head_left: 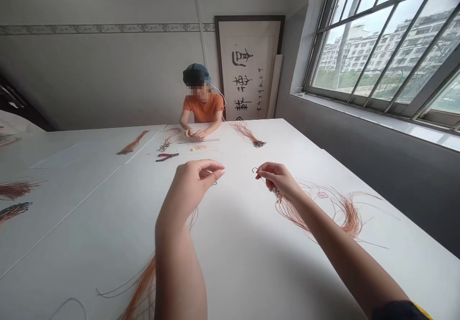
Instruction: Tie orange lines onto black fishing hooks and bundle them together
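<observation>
Both my hands are raised over the white table. My left hand has thumb and fingertips pinched together; whatever is between them is too small to make out. Just below it shows a small dark loop, and thin orange strands lie partly behind my wrist. My right hand pinches a thin dark curved hook, its bend pointing left. Under that hand and forearm lies a bundle of orange strands with dark metal ends. Another orange bundle is partly hidden by my left forearm.
Across the table a person in an orange shirt works with both hands near small yellowish pieces. Pliers lie to the left of these. More strand bundles lie at the far right, far left and left edge.
</observation>
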`<state>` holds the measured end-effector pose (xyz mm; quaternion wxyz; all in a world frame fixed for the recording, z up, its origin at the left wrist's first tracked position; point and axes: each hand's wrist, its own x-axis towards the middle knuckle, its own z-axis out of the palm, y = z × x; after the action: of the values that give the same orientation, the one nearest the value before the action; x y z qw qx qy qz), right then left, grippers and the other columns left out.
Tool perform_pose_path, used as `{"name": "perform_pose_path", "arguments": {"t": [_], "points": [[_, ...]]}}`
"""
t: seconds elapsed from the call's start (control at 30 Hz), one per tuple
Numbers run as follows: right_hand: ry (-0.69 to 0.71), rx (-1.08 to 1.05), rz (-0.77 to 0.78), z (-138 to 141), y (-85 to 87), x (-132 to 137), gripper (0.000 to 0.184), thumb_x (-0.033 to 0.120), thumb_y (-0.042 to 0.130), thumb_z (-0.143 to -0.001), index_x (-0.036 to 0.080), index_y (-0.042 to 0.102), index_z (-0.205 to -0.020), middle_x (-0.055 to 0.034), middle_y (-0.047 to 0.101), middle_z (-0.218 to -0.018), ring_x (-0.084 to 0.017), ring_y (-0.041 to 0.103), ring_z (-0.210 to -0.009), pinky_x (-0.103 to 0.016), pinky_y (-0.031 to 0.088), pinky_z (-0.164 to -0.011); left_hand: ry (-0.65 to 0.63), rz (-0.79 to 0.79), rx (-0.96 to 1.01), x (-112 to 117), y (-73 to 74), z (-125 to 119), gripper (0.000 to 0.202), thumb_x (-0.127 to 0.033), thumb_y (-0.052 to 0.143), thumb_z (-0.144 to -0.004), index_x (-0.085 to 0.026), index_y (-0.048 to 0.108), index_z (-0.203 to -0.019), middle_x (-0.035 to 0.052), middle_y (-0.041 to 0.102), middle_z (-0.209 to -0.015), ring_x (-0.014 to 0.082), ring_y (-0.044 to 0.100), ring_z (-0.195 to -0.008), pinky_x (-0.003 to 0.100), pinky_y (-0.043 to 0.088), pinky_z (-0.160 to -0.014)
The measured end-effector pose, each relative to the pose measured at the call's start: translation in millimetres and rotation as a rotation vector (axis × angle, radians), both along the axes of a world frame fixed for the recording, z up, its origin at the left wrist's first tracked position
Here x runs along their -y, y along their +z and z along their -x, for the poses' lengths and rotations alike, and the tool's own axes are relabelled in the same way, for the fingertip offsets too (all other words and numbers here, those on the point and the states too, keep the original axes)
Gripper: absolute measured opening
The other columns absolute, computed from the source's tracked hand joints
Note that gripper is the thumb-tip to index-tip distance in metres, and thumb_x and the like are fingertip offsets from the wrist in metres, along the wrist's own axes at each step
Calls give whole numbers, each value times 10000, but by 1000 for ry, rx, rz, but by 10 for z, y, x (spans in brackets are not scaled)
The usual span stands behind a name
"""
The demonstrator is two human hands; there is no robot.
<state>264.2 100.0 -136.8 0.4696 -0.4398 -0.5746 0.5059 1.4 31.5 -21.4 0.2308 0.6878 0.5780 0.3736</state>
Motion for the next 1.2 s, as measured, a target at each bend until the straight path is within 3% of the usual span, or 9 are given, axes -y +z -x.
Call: {"name": "perform_pose_path", "arguments": {"t": [0.2,0.33,0.53,0.67,0.87,1.07,1.2], "points": [[206,-348,-17,444,648,361,257,404,826,-813,190,683,-837,-10,724,-747,-58,409,-443,-264,247,-488,-52,-19,40,-33,0,8,334,-543,764,-877,-298,807,-1100,39,805,-1088,261,733,-1034,422,556,-950],[300,-521,8,710,856,451,283,403,836,-812,194,655,-869,13,718,-799,-28,388,-423,-248,250,-496,-225,-77,207,10,16,25,356,-526,748,-922,-280,798,-1175,51,803,-1138,248,726,-1106,373,557,-953],[341,-661,-10,956,869,480,405,342,888,-785,224,511,-875,50,721,-723,-27,377,-389,-236,205,-485,-296,-176,426,94,41,-17,217,-438,744,-953,-239,825,-983,27,775,-903,186,708,-925,282,546,-813],[382,-692,-1,995,838,516,450,315,877,-816,233,436,-850,67,717,-690,-22,345,-358,-235,158,-463,-323,-154,490,116,74,-19,107,-348,805,-911,-244,827,-899,14,758,-839,165,698,-852,267,541,-758],[484,-725,5,955,843,602,337,276,837,-882,219,505,-868,55,747,-724,-11,346,-345,-224,159,-439,-391,-137,612,139,96,-90,70,-256,846,-866,-231,808,-814,-4,728,-786,130,673,-698,276,545,-702],[467,-705,35,897,877,688,195,343,754,-968,191,660,-890,5,782,-714,-24,468,-334,-191,247,-409,-264,-184,660,201,118,-162,85,-242,854,-849,-235,791,-791,-8,723,-763,134,665,-711,276,539,-698],[497,-653,42,863,888,699,116,283,776,-922,175,762,-883,-9,767,-647,-61,581,-378,-167,366,-423,-238,-172,658,221,124,-171,116,-265,860,-843,-219,772,-781,-2,714,-743,147,677,-739,280,551,-710]]}}
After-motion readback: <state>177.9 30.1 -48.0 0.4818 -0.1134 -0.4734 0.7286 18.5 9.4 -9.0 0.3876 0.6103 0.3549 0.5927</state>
